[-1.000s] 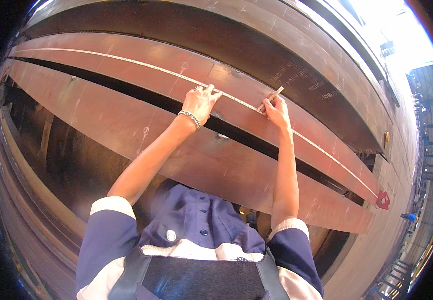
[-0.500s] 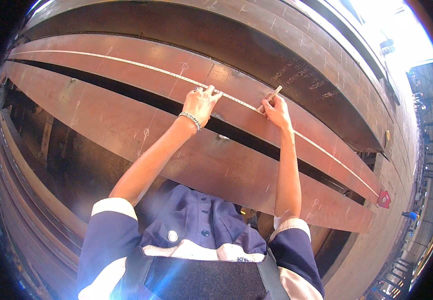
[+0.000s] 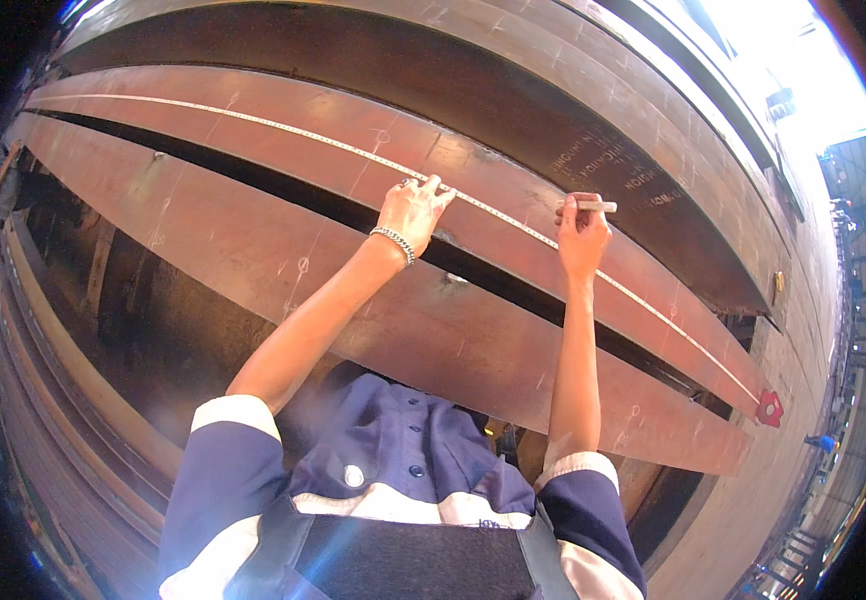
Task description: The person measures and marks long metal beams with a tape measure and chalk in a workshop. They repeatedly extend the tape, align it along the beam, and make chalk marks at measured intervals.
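A pale measuring tape (image 3: pixel 500 213) runs lengthwise along a reddish-brown steel beam (image 3: pixel 303 98). At its right end sits a red tape case (image 3: pixel 769 408), by the beam's end. My left hand (image 3: pixel 413 215), with a chain bracelet at the wrist, presses bent fingertips onto the tape near the middle of the beam. To the right, my right hand (image 3: pixel 583 243) pinches a whitish chalk stick (image 3: pixel 599 207) between thumb and fingers. The chalk points left and appears raised off the steel. Thin white lines and small circles are marked on the beam.
A second reddish beam (image 3: pixel 433 320) lies nearer me, parallel, with a dark gap between the two. Beyond rises a darker steel member (image 3: pixel 353 50) with white lettering. More long steel sections (image 3: pixel 63 430) lie at the lower left. A grey surface (image 3: pixel 798 330) borders the right side.
My right hand has lifted off the tape and moved slightly right, and the chalk has turned from steep to nearly level. My left hand stays on the tape. The view has shifted a little.
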`<state>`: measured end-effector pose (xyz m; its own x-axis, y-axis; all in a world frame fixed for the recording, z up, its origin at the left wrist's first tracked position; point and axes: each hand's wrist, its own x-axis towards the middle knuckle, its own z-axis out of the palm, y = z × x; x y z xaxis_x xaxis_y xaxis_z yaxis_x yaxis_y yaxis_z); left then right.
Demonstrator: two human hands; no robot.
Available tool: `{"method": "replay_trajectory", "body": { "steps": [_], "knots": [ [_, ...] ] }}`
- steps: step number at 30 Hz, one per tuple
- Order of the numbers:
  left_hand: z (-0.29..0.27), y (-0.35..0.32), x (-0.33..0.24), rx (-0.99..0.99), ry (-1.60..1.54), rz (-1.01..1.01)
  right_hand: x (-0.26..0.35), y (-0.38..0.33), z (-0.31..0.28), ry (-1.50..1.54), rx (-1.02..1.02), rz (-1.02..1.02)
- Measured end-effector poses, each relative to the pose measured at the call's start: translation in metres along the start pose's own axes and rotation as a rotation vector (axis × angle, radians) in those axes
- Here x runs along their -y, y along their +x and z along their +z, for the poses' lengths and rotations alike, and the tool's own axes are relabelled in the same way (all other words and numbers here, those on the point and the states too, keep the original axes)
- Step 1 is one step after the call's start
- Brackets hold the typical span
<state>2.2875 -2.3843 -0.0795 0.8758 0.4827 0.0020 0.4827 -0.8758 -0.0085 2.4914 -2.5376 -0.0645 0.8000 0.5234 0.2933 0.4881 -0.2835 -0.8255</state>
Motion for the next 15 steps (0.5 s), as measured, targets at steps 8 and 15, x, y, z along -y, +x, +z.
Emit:
{"method": "replay_trajectory", "body": {
  "steps": [8,15],
  "knots": [
    [-0.002,0.001,-0.002,0.057,-0.003,-0.014,0.000,-0.035,-0.018,0.217,0.017,0.147],
    [-0.006,-0.001,-0.002,0.094,0.049,0.013,0.007,-0.032,-0.010,0.331,0.111,0.183]
  ]
}}
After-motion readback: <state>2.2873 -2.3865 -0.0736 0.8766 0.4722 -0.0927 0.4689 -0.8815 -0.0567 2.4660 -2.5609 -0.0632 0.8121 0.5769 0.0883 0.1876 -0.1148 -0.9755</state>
